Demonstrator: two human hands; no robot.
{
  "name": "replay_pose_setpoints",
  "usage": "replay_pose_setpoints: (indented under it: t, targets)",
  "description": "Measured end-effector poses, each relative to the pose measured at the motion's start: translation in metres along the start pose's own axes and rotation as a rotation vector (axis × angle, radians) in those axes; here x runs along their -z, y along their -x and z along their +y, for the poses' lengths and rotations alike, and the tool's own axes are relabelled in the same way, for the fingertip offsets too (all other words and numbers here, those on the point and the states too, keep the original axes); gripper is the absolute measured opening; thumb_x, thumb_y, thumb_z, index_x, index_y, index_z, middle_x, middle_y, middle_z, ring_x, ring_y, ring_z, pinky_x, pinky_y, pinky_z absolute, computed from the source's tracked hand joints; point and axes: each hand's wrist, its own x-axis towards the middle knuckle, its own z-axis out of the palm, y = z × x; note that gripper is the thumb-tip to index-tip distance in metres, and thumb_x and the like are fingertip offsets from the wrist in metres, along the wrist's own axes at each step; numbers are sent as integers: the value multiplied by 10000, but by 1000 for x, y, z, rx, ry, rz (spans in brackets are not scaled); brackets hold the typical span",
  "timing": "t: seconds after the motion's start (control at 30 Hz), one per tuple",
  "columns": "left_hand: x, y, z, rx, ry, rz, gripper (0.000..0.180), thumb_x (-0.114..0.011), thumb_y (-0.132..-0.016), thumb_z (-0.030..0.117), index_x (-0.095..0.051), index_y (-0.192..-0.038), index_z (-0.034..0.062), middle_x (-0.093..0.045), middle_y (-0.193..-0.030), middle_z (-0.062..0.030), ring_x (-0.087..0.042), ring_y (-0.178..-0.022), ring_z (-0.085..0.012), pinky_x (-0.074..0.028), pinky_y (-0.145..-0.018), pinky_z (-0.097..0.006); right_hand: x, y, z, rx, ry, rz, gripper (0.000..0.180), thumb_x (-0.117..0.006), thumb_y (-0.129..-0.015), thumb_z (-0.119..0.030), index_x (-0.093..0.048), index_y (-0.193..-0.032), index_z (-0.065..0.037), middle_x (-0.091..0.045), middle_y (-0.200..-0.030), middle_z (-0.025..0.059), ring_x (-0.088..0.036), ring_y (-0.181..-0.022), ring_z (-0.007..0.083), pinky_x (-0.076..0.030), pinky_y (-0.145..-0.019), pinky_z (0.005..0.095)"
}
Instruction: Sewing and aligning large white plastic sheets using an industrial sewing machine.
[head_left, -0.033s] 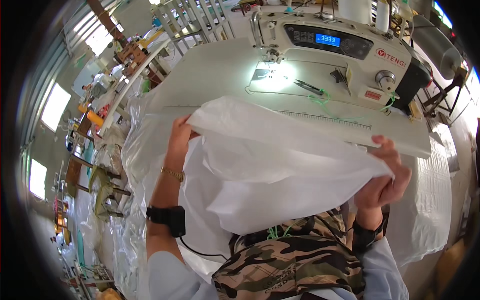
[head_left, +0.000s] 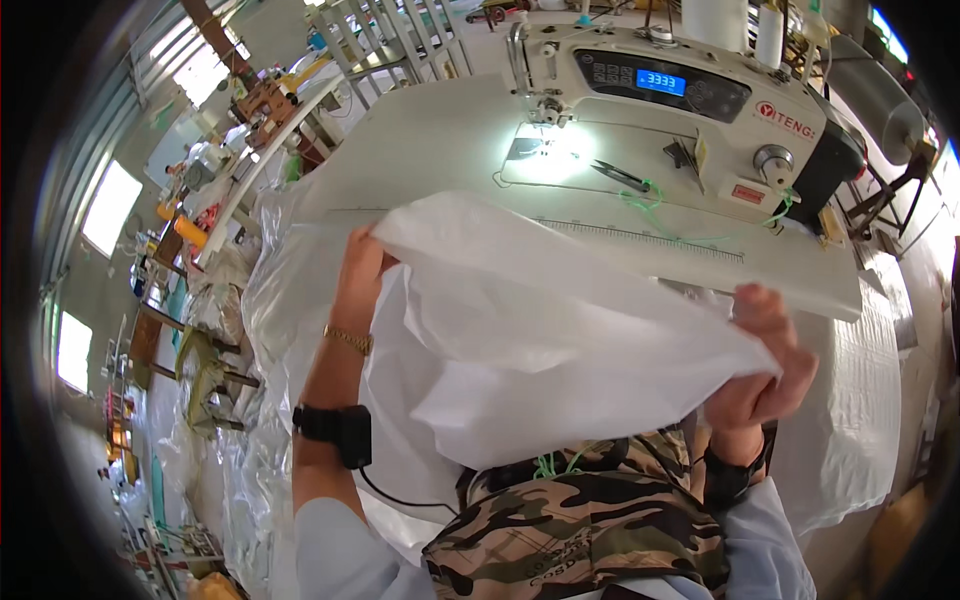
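A thin white sheet [head_left: 570,330], slightly shiny and creased, is stretched between my two hands above my lap and the table's near edge. My left hand [head_left: 362,265] pinches its upper left corner, the fingertips partly hidden behind the sheet. At its right corner my right hand [head_left: 765,365] is closed on the edge, fingers curled and a little blurred. Beyond the sheet stands a white sewing machine [head_left: 545,75], its lamp lighting the needle area. Black thread snips [head_left: 622,176] lie on the table beside loose green thread [head_left: 650,208].
A ruler strip [head_left: 640,242] runs along the sewing table [head_left: 420,135]. Clear plastic sheeting [head_left: 265,330] hangs at the left, near a wooden stool [head_left: 205,375]. White material [head_left: 850,410] hangs down on the right. A metal chair frame [head_left: 395,45] stands behind the table.
My right hand has dropped slightly, drawing the sheet's right corner down and a little left. The left hand stays nearly in place, still gripping its corner.
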Motion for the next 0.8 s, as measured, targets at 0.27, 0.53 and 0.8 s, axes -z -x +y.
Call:
replay_pose_setpoints:
  t: [0.27, 0.53, 0.8]
  targets:
    - [-32, -96, 20, -234, -368, 378, 208, -598, -894, 216, -645, -1039, 75, -646, -965, -50, -617, -923, -157, -509, -750, -280, -34, 32, -21, 137, -279, -481, 185, -602, -734, -49, -534, -898, 8, -540, -672, 71, -581, -611, 266, -526, -604, 386]
    - [-81, -84, 83, -1003, 78, 801, 224, -662, -771, 58, -617, -981, -3, -639, -836, -25, -595, -798, -117, -478, -765, -261, -50, 44, -30, -235, -749, -607, 120, -612, -816, 48, -574, -924, 12, -571, -744, 122, -566, -601, 311, -500, -573, 383]
    - [15, -43, 39, -614, -482, 260, 193, -585, -830, -14, -632, -1012, 26, -646, -795, -92, -615, -736, -152, -493, -691, -297, 25, 25, 2, -486, -267, -113, 87, -528, -948, -91, -556, -929, -12, -622, -809, 106, -582, -717, 177, -504, -720, 348]
